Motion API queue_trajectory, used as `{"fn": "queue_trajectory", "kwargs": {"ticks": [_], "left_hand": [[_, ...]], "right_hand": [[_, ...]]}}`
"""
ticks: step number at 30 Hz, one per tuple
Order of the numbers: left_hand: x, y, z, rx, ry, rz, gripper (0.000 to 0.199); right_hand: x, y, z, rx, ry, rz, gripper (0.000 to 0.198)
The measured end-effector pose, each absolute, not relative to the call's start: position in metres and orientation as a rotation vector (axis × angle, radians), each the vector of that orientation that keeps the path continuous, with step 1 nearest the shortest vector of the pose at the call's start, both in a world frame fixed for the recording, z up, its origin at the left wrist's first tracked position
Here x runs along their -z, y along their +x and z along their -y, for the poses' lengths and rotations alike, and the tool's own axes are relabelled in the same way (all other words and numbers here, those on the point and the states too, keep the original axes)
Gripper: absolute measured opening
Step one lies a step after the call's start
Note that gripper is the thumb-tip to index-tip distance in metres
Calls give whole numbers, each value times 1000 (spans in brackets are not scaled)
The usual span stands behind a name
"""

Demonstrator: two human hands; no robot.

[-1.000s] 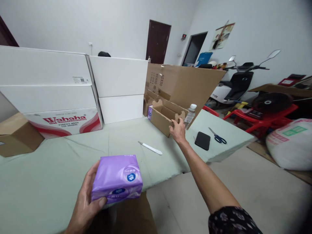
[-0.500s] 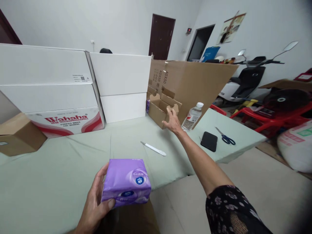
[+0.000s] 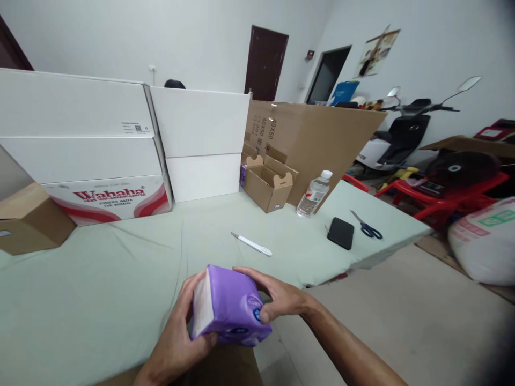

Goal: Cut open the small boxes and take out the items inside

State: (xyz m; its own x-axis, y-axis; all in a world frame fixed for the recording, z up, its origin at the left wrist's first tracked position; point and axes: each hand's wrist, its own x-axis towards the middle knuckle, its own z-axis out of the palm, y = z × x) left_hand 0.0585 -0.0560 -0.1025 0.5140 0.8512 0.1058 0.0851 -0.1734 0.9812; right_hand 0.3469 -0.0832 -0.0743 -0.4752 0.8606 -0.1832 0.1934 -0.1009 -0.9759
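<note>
Between my two hands is a purple pack of tissues (image 3: 231,297), held over the near edge of the table with its pale end turned to the left. My left hand (image 3: 183,327) grips the pack at that end, the thumb along its lower front. On the other side my right hand (image 3: 277,297) clasps it, fingers behind the top and thumb on the round blue logo. Just beyond the pack, a white craft knife (image 3: 251,244) with a thin blade lies on the pale green cloth. An open small cardboard box (image 3: 261,187) stands farther back, its flaps up.
A water bottle (image 3: 314,194) stands right of the small box. Farther right lie a black flat case (image 3: 340,233) and scissors (image 3: 367,226). White cartons (image 3: 201,142) and a large cardboard sheet (image 3: 317,134) line the back. A brown box (image 3: 38,220) sits at left.
My right hand has left the small cardboard box and come back to grasp the tissue pack. The pack has turned, so its pale left end now shows.
</note>
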Motion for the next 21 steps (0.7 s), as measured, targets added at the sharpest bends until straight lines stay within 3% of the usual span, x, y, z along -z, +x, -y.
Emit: {"fn": "queue_trajectory", "kwargs": {"ticks": [5,10,13,17,21], "left_hand": [[96,77,60,-735,1820,-589,93],[109,83,58,-673,1873,-492,95],[128,77,51,-774,1876,-614,91],[164,75,45,-849,2048,-840,68],[191,84,48,-943,2298,-908,52]], "right_hand": [[85,363,82,-1872,-1078,1649,103],[118,352,95,-2039,-853,1335,97],[123,371,93,-1768,-886,1122,86],[115,441,60,-1127,-1205,841,81],[104,510,14,-891,-1254,764,68]]}}
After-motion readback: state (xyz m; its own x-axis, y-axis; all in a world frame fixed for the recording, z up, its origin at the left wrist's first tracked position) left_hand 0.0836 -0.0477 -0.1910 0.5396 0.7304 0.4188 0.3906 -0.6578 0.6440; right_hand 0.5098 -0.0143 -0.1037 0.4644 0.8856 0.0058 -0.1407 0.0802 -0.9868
